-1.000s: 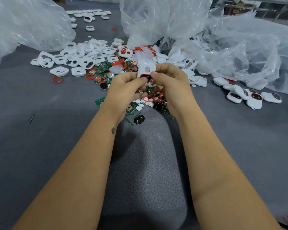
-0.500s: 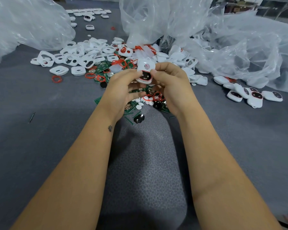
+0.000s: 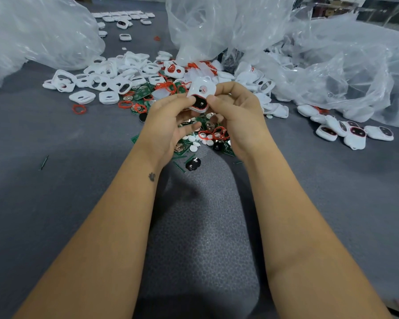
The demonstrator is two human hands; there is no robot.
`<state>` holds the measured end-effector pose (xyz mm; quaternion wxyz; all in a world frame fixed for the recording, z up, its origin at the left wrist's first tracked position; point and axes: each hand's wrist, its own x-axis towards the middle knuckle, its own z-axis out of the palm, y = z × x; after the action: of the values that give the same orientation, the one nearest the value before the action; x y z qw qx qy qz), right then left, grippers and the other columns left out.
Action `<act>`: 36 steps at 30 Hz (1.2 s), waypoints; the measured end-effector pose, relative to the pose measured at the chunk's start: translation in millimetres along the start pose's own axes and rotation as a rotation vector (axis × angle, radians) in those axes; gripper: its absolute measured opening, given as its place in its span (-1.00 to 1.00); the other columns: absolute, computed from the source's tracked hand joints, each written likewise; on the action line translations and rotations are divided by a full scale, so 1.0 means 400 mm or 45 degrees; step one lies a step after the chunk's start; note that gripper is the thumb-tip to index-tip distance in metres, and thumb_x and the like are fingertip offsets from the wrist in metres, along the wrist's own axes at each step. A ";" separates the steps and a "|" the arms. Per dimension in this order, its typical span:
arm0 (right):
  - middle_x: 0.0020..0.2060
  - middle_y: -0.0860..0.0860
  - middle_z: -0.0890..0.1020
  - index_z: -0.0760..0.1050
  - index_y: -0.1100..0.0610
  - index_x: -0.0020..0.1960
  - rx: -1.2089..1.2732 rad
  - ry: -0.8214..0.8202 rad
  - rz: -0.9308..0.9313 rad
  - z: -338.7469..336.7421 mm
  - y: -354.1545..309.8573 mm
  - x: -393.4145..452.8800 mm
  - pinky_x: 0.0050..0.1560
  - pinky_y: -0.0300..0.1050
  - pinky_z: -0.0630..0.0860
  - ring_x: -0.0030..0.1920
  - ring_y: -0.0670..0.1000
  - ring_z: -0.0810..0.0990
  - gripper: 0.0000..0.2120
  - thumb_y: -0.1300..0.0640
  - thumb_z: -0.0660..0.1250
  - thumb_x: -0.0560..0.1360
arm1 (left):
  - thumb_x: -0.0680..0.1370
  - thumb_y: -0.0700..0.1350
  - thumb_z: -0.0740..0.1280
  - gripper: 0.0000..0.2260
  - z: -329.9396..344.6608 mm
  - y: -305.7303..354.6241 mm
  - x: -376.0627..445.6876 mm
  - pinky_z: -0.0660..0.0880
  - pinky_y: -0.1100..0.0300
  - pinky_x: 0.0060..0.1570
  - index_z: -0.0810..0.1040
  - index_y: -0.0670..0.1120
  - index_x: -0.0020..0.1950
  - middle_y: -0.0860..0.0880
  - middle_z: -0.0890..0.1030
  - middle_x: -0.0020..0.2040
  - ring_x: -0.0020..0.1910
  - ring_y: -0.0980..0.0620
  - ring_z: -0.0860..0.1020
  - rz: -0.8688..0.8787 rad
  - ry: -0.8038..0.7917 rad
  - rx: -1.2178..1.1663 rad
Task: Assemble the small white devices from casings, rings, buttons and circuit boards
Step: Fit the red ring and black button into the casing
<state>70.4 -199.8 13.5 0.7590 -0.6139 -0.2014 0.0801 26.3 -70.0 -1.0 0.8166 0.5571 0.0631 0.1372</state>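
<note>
Gripping one part-built casing between left hand and right hand, the person has several finished devices aside on the bench, while a large loose parts pile remains.

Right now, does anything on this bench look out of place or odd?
Mostly sorted clutter. One black round part lies alone on the grey mat, apart from the green circuit boards. A lone red ring sits left of the white casings. Both hands, left hand and right hand, hold one casing.
</note>
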 end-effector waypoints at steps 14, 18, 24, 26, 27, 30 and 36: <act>-0.09 -0.12 0.66 0.44 0.03 0.03 -0.709 0.007 -0.306 0.047 0.028 -0.016 0.10 -0.06 0.53 0.03 -0.08 0.60 -0.71 0.37 0.29 0.45 | 0.60 -0.37 0.17 -0.77 0.008 -0.004 -0.010 0.58 0.24 -0.07 0.59 -0.16 0.05 -0.03 0.70 -0.15 -0.13 0.06 0.67 0.132 0.100 -0.112; -0.09 -0.07 0.69 0.52 0.11 0.00 -0.588 -0.079 -0.283 0.041 0.003 -0.020 -0.03 -0.13 0.49 -0.05 -0.13 0.62 -0.71 0.44 0.23 0.43 | 0.59 -0.43 0.15 -0.75 -0.008 0.008 -0.001 0.59 0.24 -0.16 0.58 -0.20 -0.01 -0.07 0.68 -0.22 -0.23 0.04 0.67 0.143 0.346 -0.172; -0.29 -0.07 0.64 0.64 0.07 -0.21 -1.383 -0.429 -0.149 0.009 -0.019 -0.015 -0.25 -0.31 0.44 -0.34 -0.16 0.51 -0.93 0.21 0.41 0.39 | 0.57 -0.43 0.16 -0.77 -0.020 0.012 0.010 0.60 0.24 -0.17 0.57 -0.25 0.05 -0.22 0.64 -0.03 -0.23 0.01 0.67 0.189 0.595 -0.201; -0.30 -0.11 0.62 0.64 0.02 -0.20 -1.526 -0.541 -0.066 0.011 -0.013 -0.012 -0.28 -0.30 0.40 -0.32 -0.19 0.50 -0.95 0.15 0.47 0.37 | 0.57 -0.42 0.18 -0.79 -0.020 0.009 0.012 0.59 0.25 -0.17 0.57 -0.25 0.05 -0.20 0.64 -0.04 -0.23 0.02 0.67 0.213 0.599 -0.150; -0.30 -0.13 0.61 0.63 0.00 -0.20 -1.542 -0.552 -0.052 0.013 -0.011 -0.009 -0.28 -0.32 0.37 -0.30 -0.19 0.50 -0.94 0.14 0.49 0.38 | 0.57 -0.41 0.20 -0.81 -0.020 0.008 0.014 0.58 0.27 -0.17 0.57 -0.25 0.05 -0.17 0.64 -0.06 -0.24 0.05 0.66 0.226 0.603 -0.115; -0.27 -0.13 0.59 0.61 -0.03 -0.23 -1.574 -0.533 -0.080 0.014 -0.007 -0.006 -0.27 -0.35 0.34 -0.24 -0.14 0.51 -0.88 0.15 0.48 0.41 | 0.58 -0.38 0.22 -0.84 -0.017 0.002 0.016 0.57 0.30 -0.20 0.57 -0.24 0.03 -0.06 0.64 -0.19 -0.29 0.12 0.65 0.246 0.586 -0.046; -0.37 -0.07 0.58 0.60 0.11 -0.25 -1.109 -0.260 -0.125 0.006 -0.001 -0.008 -0.30 -0.38 0.39 -0.39 -0.18 0.46 -0.90 0.22 0.44 0.44 | 0.57 -0.41 0.21 -0.81 -0.007 -0.005 0.015 0.58 0.28 -0.12 0.60 -0.23 -0.01 -0.11 0.65 -0.12 -0.15 0.08 0.65 0.265 0.502 0.009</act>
<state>66.5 -199.0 13.5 0.4091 -0.8548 -0.3192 0.0120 31.6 -66.3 -3.8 0.7680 0.5259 0.1642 0.3266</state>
